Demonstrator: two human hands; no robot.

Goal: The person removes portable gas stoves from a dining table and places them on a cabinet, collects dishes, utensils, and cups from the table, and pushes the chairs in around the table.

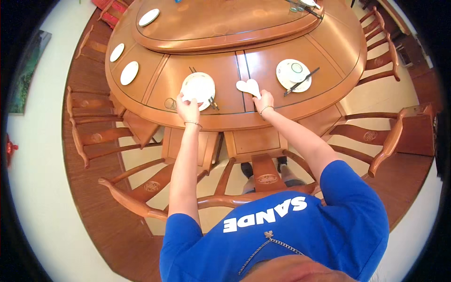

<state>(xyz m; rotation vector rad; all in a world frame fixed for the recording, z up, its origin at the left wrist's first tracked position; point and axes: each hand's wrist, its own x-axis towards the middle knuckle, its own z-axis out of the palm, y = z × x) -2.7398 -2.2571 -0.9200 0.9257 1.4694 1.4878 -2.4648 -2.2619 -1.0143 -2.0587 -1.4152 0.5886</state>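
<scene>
My left hand [188,108] grips the near edge of a white bowl [195,89] over a white plate [210,81]; whether the two touch cannot be told. Dark chopsticks [214,103] lie across the plate's place, partly hidden by the dishes. Just left of that hand is a small clear glass [170,103]. In my right hand [263,101] are white soup spoons [248,86], held by their handles, with two bowls fanned apart above the wooden table [225,118]. Farther right, another plate [283,70] carries a small bowl [294,74] and a pair of chopsticks [302,81].
A raised wooden turntable [225,24] fills the table's middle, with a plate [149,17] on its left and glasses [296,7] at far right. Two plates [129,73] sit on the left tabletop. Carved wooden chairs [267,178] ring the table, one directly before me.
</scene>
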